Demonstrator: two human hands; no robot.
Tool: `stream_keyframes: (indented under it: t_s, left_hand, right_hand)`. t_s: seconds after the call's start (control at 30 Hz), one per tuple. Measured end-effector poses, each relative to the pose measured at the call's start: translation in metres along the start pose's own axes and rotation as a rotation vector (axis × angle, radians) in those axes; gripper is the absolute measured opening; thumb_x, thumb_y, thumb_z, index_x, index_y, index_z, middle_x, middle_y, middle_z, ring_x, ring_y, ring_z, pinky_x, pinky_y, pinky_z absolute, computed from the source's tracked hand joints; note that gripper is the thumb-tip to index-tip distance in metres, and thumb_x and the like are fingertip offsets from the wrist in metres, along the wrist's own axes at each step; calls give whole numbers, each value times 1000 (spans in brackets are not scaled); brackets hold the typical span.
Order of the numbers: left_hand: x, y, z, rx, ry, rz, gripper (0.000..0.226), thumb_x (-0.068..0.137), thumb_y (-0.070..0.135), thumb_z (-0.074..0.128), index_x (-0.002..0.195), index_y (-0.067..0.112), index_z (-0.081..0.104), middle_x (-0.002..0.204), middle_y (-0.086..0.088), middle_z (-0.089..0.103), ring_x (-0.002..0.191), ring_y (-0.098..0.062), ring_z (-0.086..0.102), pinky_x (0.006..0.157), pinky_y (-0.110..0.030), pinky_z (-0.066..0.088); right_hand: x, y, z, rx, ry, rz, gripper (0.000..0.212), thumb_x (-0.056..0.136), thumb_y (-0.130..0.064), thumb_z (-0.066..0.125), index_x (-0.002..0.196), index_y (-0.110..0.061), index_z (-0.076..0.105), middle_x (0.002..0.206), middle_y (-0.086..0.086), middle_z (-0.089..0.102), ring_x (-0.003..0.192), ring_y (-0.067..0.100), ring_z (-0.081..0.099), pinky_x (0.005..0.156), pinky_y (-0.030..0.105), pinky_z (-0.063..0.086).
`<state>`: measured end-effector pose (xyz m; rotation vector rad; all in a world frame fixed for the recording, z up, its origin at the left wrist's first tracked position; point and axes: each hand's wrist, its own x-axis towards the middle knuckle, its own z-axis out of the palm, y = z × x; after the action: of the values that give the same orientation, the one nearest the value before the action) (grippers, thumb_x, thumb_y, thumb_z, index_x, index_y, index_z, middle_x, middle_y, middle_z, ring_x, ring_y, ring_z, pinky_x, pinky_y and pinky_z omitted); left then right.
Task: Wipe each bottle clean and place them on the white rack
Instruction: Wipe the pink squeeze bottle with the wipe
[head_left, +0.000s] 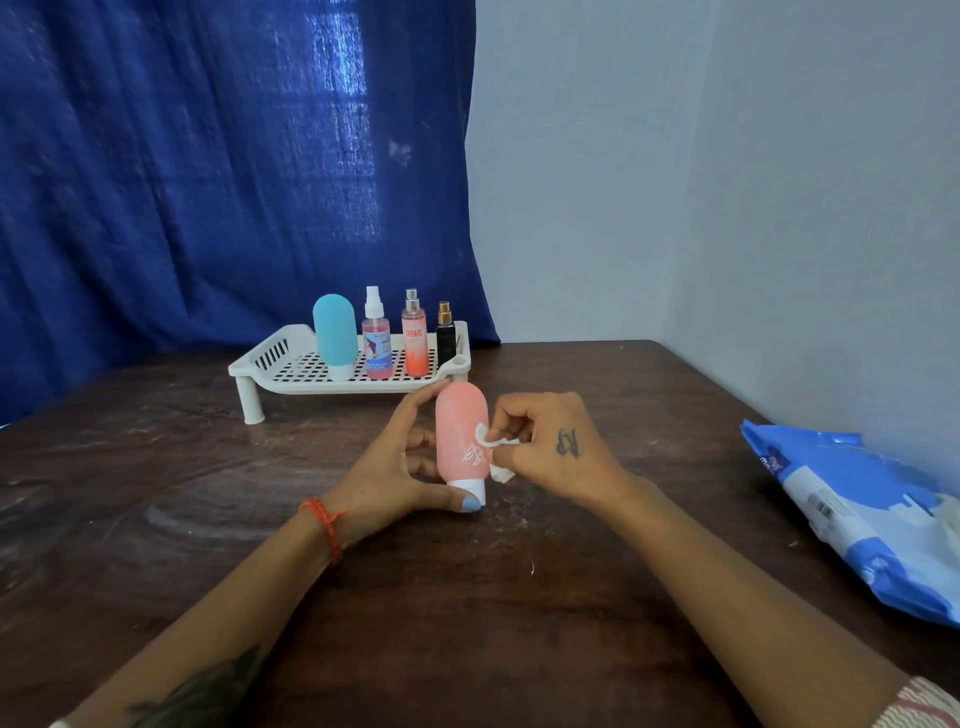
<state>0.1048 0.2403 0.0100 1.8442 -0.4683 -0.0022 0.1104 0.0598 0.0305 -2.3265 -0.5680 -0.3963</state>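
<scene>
One pink bottle (460, 431), white cap down, w/ white scribbles.

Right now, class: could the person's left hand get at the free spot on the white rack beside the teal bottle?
Probably yes. The left hand holds the pink bottle just before the white rack; only bare table lies between, and the slot left of the teal bottle is empty.

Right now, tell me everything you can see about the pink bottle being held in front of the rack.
The pink bottle is a rounded, matte, soft-looking tube standing cap-down, with a white cap at the bottom and a white scribbled mark low on its front. It is upright in front of the white rack, not on it. The left hand holds it, fingertip on the top, thumb at the cap. The right hand pinches a small white wipe against its right side.
</scene>
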Motion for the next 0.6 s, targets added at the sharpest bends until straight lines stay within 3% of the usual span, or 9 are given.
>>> stream_keyframes:
  t_s: [0.2,0.37,0.47,0.6]
  left_hand:
    - [0,-1,-1,9,1,8,103,58,4,86,125,55,28,121,-6,55,95,-22,67,74,-27,57]
    - [0,-2,-2,7,2,-1,102,54,12,87,123,58,26,122,-4,54,98,-21,65,73,-24,56]
    - [1,-2,-2,8,16,-2,101,56,10,86,122,58,26,122,-3,53,100,-20,64,72,-21,55]
    - [2,-2,-2,5,25,-11,101,59,5,84,124,54,26,120,-2,54,97,-18,65,71,-21,55]
  right_hand:
    - [-2,-5,-5,59,-111,35,23,69,-2,70,57,-21,62,65,-3,64,63,4,56,58,15,39]
    - [1,-1,-4,211,133,80,15,72,-2,72,74,-16,68,73,-3,64,69,13,63,61,29,57]
    - [1,2,-1,129,123,1,15,77,-8,70,87,-19,68,81,-9,63,74,4,59,63,9,48]
    - [0,5,2,89,42,-80,17,76,-8,68,85,-22,71,85,-9,68,78,0,60,64,3,42]
